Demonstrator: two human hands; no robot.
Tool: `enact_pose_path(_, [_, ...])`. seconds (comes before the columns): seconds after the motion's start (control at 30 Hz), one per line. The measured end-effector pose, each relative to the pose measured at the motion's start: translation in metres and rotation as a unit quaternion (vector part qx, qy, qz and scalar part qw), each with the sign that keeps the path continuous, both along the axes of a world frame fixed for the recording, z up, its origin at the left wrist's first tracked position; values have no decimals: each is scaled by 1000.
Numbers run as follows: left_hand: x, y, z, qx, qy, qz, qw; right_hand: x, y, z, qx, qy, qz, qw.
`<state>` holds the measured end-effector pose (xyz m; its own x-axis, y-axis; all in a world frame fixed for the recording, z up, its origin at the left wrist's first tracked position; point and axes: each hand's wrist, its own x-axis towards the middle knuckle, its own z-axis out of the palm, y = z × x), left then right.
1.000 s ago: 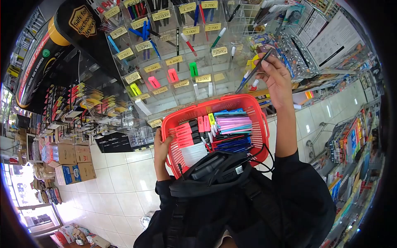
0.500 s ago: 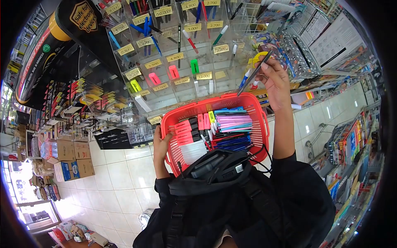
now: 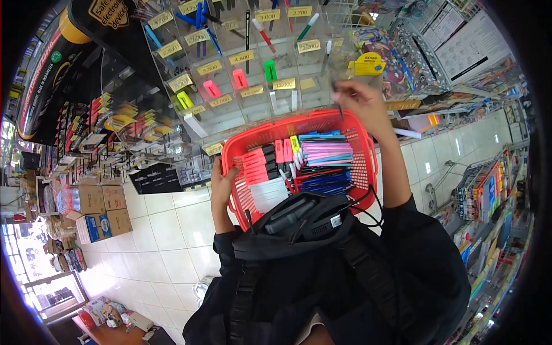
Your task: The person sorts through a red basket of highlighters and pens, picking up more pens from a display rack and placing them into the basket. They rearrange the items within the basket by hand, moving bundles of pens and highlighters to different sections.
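My left hand (image 3: 222, 185) grips the left rim of a red plastic basket (image 3: 270, 127). Inside are pink highlighters (image 3: 253, 165), a yellow highlighter (image 3: 295, 144), white boxy items (image 3: 268, 195), pink and light-blue pens (image 3: 326, 154), dark blue pens (image 3: 326, 183) and red-and-white markers (image 3: 288, 181). Above the basket's far right corner, my right hand (image 3: 365, 106) pinches a slim dark pen (image 3: 338, 99), blurred by motion. The pen points downward over the rim. A black bag (image 3: 293, 230) on my chest covers the basket's near edge.
Beyond the basket stands a clear divided display rack (image 3: 230, 121) with price labels, markers and highlighters. A yellow-topped packet (image 3: 367, 64) hangs at its right. Blade-like items hang in another rack (image 3: 123, 126) at left. Cardboard boxes (image 3: 102, 201) sit on the tiled floor (image 3: 167, 244).
My right hand has moved left toward the basket, and the dark pen has swung to point down over its rim. My left hand stays on the basket. The view has shifted slightly.
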<state>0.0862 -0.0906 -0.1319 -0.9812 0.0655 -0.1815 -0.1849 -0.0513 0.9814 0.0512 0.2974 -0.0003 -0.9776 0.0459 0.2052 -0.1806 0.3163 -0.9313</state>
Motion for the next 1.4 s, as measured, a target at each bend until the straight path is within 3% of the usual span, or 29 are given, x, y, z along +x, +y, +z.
enact_pose_path(0.07, [-1,0,-1,4,2,-2,1000,3,-6,-14,124,-52,103,986])
enact_pose_path(0.17, [-2,-1,-1,-1,-6,-5,1000,0,-6,-76,251,-30,170,952])
enact_pose_path(0.27, [-3,-2,-4,-14,-2,-6,1000,5,-13,-81,259,-76,117,956])
enact_pose_path(0.37, [-2,-2,-3,-5,-11,-4,1000,6,-12,-86,353,-13,134,926])
enact_pose_path(0.57, [-2,-3,-1,-5,-12,-8,1000,14,-17,-86,408,11,101,907])
enact_pose_path(0.77, [-3,-3,-4,2,-10,-7,1000,11,-9,-97,358,32,123,925])
enact_pose_path(1.07, [-2,-5,-11,-9,2,3,1000,-6,-17,-20,232,23,128,964])
enact_pose_path(1.2, [-2,-2,-6,-5,7,7,1000,-29,-18,27,168,93,79,978])
enact_pose_path(1.3, [-1,-2,-3,-9,8,-2,1000,-58,-12,66,170,153,-24,973])
enact_pose_path(1.4, [-2,-4,-4,-25,11,-6,1000,-98,-3,97,85,164,-103,977])
